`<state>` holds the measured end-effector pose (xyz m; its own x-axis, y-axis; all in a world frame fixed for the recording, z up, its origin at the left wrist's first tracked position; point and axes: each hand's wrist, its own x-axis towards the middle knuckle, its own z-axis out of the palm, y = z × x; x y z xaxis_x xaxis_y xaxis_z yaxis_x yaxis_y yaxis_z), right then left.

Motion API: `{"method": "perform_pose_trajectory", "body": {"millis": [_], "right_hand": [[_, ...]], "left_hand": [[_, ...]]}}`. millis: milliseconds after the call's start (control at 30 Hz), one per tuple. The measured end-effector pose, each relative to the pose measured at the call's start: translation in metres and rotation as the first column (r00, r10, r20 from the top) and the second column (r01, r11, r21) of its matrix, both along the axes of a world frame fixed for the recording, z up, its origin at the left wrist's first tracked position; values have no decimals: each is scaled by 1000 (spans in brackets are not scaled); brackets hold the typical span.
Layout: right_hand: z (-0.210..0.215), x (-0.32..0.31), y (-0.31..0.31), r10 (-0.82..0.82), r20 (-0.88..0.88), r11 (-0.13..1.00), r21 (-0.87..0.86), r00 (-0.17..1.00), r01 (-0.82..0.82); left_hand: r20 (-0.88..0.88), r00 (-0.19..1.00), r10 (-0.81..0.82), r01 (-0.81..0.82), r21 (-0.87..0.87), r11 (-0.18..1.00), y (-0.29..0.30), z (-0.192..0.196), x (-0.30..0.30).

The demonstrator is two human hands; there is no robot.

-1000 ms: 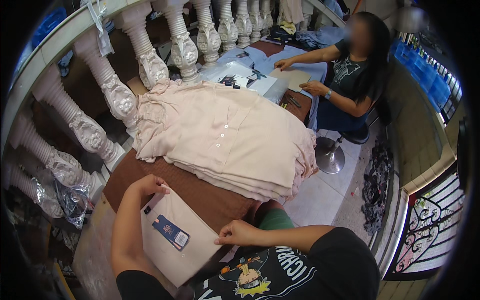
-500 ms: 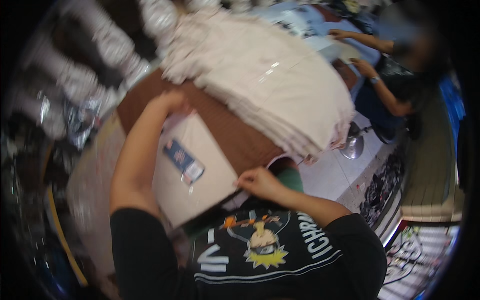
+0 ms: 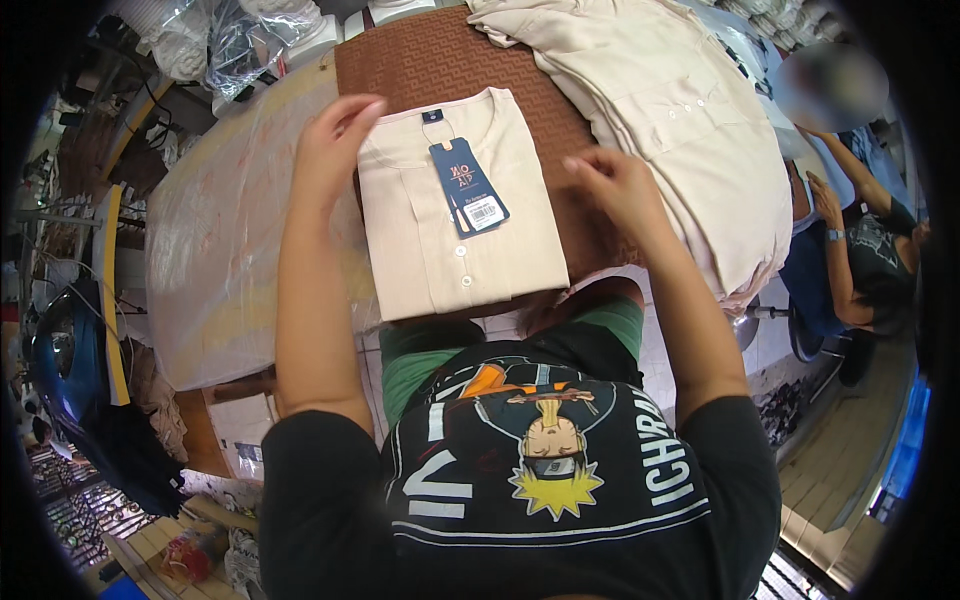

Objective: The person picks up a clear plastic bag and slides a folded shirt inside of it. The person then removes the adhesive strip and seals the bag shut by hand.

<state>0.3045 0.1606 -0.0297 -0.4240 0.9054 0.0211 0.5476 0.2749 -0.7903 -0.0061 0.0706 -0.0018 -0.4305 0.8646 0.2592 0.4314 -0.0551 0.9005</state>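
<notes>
Tagged shirt (image 3: 418, 222) lies folded, garment pile (image 3: 685, 140) (two o'clock) unfolded; left hand (image 3: 334, 138) (ten o'clock), grip indiscernible; right hand (image 3: 617, 187) (three o'clock), released.

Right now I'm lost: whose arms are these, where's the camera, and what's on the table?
No machine here: these are a person's bare hands, seen through a fisheye camera on their head, looking down. Their black T-shirt shows below. On the brown textured cover lies a folded beige button-front shirt, a dark blue hang tag on top; to its right is a pile of beige shirts. The left hand is at the folded shirt's upper left corner; whether it grips is unclear. The right hand, beside it, appears empty.
</notes>
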Motion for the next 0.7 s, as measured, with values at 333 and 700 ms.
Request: {"method": "perform_pose_trajectory", "body": {"millis": [333, 700], "right_hand": [[-43, -107, 92, -161, 57, 986, -37, 985, 163], [-47, -102, 107, -105, -149, 956, -289, 983, 59]], "left_hand": [[29, 979, 202, -184, -296, 937, 18, -113, -98], [56, 964, 260, -241, -236, 941, 41, -98, -75]]}}
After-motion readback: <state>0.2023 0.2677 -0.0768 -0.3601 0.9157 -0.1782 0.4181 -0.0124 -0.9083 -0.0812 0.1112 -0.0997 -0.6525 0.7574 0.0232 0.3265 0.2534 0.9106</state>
